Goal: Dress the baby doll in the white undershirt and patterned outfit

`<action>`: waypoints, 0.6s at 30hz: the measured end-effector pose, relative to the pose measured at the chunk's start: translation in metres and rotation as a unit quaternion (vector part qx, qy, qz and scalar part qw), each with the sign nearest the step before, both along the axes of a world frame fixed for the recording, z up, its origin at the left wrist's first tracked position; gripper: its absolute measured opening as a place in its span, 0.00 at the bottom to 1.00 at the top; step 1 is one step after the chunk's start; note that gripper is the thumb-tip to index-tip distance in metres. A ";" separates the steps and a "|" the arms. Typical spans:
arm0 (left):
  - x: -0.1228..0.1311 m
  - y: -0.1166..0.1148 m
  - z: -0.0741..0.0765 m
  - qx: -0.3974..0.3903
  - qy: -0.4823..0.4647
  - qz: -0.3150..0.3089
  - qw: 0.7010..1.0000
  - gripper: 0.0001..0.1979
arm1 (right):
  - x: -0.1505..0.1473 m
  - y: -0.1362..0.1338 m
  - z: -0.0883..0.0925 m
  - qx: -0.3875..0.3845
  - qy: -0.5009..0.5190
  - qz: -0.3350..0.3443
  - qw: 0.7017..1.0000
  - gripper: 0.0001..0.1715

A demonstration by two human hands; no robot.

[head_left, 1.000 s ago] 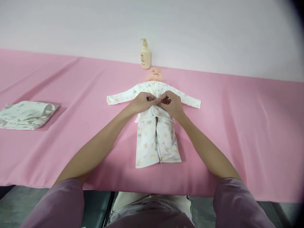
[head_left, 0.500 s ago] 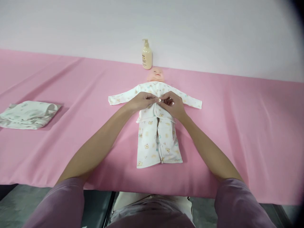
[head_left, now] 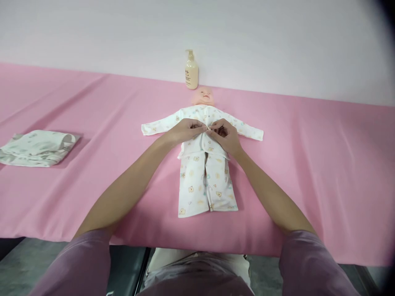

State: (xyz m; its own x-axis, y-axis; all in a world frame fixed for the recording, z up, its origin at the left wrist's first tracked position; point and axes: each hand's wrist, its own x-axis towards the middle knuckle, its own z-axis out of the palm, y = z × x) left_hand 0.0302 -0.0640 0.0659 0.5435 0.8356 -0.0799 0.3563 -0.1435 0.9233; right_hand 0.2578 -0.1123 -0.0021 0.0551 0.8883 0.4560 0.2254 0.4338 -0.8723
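Observation:
A baby doll (head_left: 203, 96) lies on its back, dressed in a white printed long-sleeved top (head_left: 193, 112) and matching pants (head_left: 193, 187). Both sleeves stretch out to the sides. Over the front of the top, my left hand (head_left: 187, 130) pinches the cloth edge between thumb and fingers. Facing it, my right hand (head_left: 226, 135) pinches the same front opening from the other side. A small button (head_left: 209, 128) sits between the fingertips, mostly covered by them. The fingertips of both hands nearly meet.
A cream pump bottle (head_left: 191, 76) stands behind the doll's head, near the white wall. Folded white printed cloth (head_left: 38, 148) lies at the far left. Pink cloth (head_left: 308, 176) with soft wrinkles covers the table, whose front edge runs close to my body.
The button, plainly visible before, is now turned and more hidden between my fingertips. My right fingers have shifted slightly on the cloth. The doll and the bottle stay in place.

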 end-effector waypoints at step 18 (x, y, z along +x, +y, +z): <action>0.010 0.033 -0.012 0.188 0.003 0.089 0.978 0.16 | 0.011 0.038 0.064 -0.121 -0.223 -0.032 0.967 0.32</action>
State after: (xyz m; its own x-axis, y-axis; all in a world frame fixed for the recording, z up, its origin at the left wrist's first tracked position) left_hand 0.0399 -0.0312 0.0540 0.3868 0.8882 0.2477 0.4124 -0.4070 0.8150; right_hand 0.2686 -0.0744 0.0614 -0.0402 0.9731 0.2270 0.6230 0.2020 -0.7557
